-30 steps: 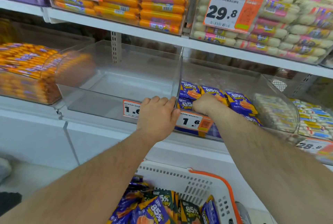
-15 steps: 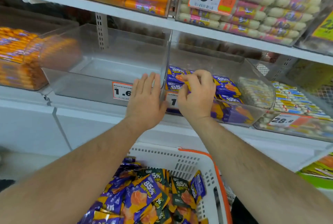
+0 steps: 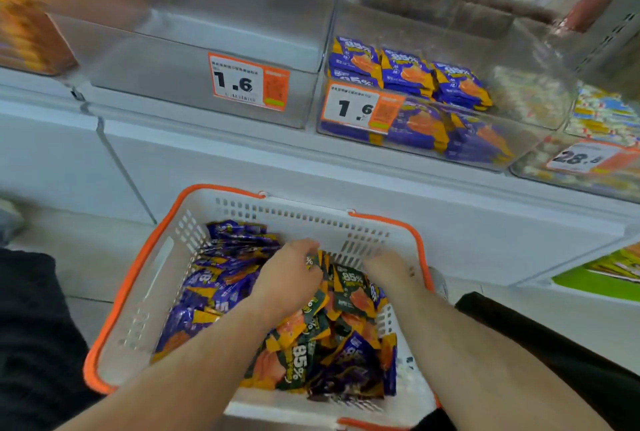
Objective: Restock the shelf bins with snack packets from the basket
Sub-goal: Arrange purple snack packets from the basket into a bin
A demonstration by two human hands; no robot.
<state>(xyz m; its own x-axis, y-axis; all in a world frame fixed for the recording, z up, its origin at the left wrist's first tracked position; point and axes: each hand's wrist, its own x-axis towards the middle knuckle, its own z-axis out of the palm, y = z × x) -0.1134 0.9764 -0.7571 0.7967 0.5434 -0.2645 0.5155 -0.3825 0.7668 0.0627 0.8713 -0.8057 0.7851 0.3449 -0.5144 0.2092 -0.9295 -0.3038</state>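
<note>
Big white shelf unit fills the top of the view, and on it sit two clear bins side by side: the left bin, up at eleven o'clock, shows only its bare floor behind a 1.6 price tag, while the right bin, at one o'clock, carries its own 1.6 tag and neat rows of purple packets. Down at six o'clock, the white basket with its orange rim sits on the floor just in front of the shelf base, heaped with loose snack packets, purple ones to the left, dark green and orange ones to the right. Both bare arms reach down into it. The left hand is palm down on the middle of the heap, fingers curling into the packets at the far side, though whether it really grips one I cannot tell. The right hand is at the basket's far right corner, blurred, fingers pointed into the packets; its hold I cannot tell either.
</note>
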